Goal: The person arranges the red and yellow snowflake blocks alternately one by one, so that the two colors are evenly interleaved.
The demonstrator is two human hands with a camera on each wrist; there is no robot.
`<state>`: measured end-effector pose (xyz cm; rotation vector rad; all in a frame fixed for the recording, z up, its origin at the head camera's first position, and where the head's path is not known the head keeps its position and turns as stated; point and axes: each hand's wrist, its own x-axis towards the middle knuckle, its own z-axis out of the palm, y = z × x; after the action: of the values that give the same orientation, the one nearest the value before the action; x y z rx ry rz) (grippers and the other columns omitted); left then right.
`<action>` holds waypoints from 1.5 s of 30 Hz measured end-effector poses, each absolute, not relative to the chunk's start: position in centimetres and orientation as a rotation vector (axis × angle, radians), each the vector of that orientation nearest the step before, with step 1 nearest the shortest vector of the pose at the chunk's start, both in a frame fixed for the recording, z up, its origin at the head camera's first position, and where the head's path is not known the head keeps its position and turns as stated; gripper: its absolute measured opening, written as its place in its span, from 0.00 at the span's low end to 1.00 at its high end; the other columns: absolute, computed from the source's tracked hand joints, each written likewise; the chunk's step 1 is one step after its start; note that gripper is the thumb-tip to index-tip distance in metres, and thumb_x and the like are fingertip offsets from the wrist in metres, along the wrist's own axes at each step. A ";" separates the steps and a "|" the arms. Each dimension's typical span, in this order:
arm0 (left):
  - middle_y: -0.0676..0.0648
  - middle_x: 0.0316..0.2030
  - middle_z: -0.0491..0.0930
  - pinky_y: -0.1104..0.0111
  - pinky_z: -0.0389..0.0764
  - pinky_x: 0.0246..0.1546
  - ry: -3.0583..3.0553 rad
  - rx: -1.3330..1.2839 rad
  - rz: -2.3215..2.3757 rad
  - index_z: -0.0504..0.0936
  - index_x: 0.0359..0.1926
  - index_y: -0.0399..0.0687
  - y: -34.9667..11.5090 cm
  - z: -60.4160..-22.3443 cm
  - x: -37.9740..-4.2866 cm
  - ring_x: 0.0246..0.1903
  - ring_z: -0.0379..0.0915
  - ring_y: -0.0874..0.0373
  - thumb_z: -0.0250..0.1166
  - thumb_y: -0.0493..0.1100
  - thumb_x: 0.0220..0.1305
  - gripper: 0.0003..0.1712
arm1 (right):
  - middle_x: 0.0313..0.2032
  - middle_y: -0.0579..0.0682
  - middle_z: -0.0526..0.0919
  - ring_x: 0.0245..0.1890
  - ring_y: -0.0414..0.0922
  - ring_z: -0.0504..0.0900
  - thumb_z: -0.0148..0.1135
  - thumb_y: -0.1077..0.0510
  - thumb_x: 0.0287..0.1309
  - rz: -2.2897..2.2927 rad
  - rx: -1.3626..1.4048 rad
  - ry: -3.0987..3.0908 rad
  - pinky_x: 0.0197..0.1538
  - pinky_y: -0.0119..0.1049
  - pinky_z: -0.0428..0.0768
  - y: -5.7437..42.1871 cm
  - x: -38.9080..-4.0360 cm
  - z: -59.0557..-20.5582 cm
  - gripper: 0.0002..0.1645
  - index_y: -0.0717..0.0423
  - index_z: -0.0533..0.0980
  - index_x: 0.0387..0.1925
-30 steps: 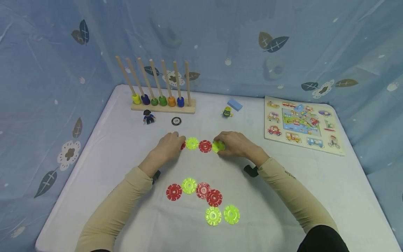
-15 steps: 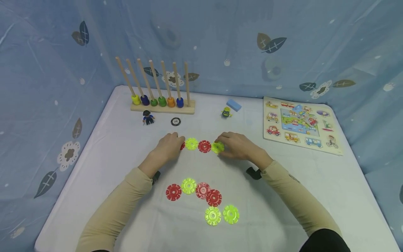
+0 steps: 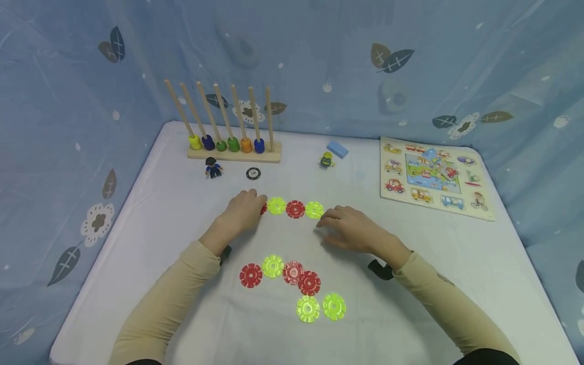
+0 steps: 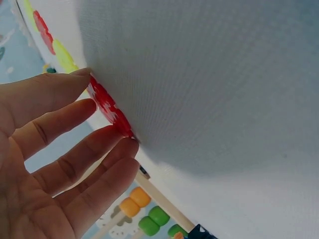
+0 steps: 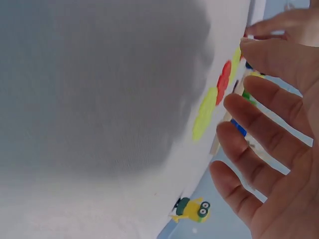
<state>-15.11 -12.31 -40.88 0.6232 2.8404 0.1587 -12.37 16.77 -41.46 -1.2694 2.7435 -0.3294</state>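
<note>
Chip (image 3: 253, 173) reads "100"; left fingers (image 4: 75, 162) hold disc (image 4: 108, 103).

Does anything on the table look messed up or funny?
Yes, a little: in the nearer group, one red disc overlaps another red disc. Also, the rightmost peg of the bead rack is bare, unlike the other six. I see nothing spilled.

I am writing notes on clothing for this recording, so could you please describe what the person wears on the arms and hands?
The left hand and right hand wear no gloves. The left sleeve and right sleeve are beige; the right one has a small dark mark, unreadable here. A black object shows by each wrist.
</note>
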 end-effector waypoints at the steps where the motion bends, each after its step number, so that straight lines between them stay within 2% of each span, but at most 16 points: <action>1: 0.38 0.40 0.78 0.57 0.80 0.40 2.839 0.621 0.156 0.79 0.52 0.39 -12.3 -40.9 -15.1 0.39 0.76 0.46 0.59 0.35 0.64 0.16 | 0.46 0.45 0.84 0.49 0.44 0.81 0.70 0.49 0.52 -0.324 -1.268 2.733 0.53 0.41 0.80 16.8 -12.0 -41.5 0.19 0.47 0.81 0.47; 11: 0.37 0.40 0.78 0.56 0.80 0.41 2.834 0.623 0.149 0.78 0.52 0.40 -12.3 -40.9 -15.3 0.40 0.76 0.45 0.59 0.35 0.63 0.16 | 0.40 0.39 0.83 0.38 0.37 0.81 0.68 0.44 0.53 -0.302 -1.382 2.587 0.46 0.36 0.79 16.8 -8.6 -41.7 0.16 0.44 0.81 0.41; 18: 0.37 0.38 0.78 0.55 0.80 0.38 2.869 0.644 0.139 0.79 0.49 0.39 -12.5 -41.0 -15.2 0.38 0.76 0.44 0.60 0.34 0.62 0.14 | 0.40 0.37 0.81 0.39 0.35 0.79 0.68 0.44 0.52 -0.340 -1.516 2.539 0.44 0.33 0.78 16.3 -6.6 -42.0 0.15 0.43 0.80 0.41; 26: 0.37 0.40 0.78 0.55 0.80 0.40 2.854 0.631 0.153 0.78 0.51 0.39 -12.5 -41.3 -15.2 0.39 0.76 0.45 0.59 0.34 0.62 0.16 | 0.47 0.39 0.80 0.44 0.38 0.78 0.68 0.44 0.51 -0.265 -1.644 2.470 0.49 0.35 0.78 14.6 -5.5 -42.1 0.20 0.41 0.79 0.47; 34: 0.37 0.38 0.78 0.56 0.79 0.38 2.860 0.639 0.164 0.79 0.51 0.39 -12.5 -41.2 -15.0 0.36 0.75 0.46 0.59 0.34 0.62 0.15 | 0.49 0.41 0.78 0.44 0.39 0.76 0.68 0.42 0.49 -0.049 -1.619 2.435 0.51 0.35 0.77 13.1 -5.3 -41.9 0.25 0.37 0.78 0.51; 45: 0.37 0.38 0.78 0.56 0.80 0.38 2.870 0.647 0.155 0.78 0.51 0.39 -12.6 -41.2 -15.0 0.37 0.75 0.46 0.59 0.34 0.62 0.15 | 0.44 0.42 0.77 0.37 0.38 0.73 0.71 0.43 0.47 0.063 -1.626 2.429 0.41 0.29 0.77 12.1 -5.0 -41.8 0.24 0.42 0.78 0.47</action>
<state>-15.00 -12.56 -41.22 0.6469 2.8705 0.1548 -4.97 12.07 -41.81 -1.6257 2.4293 0.0633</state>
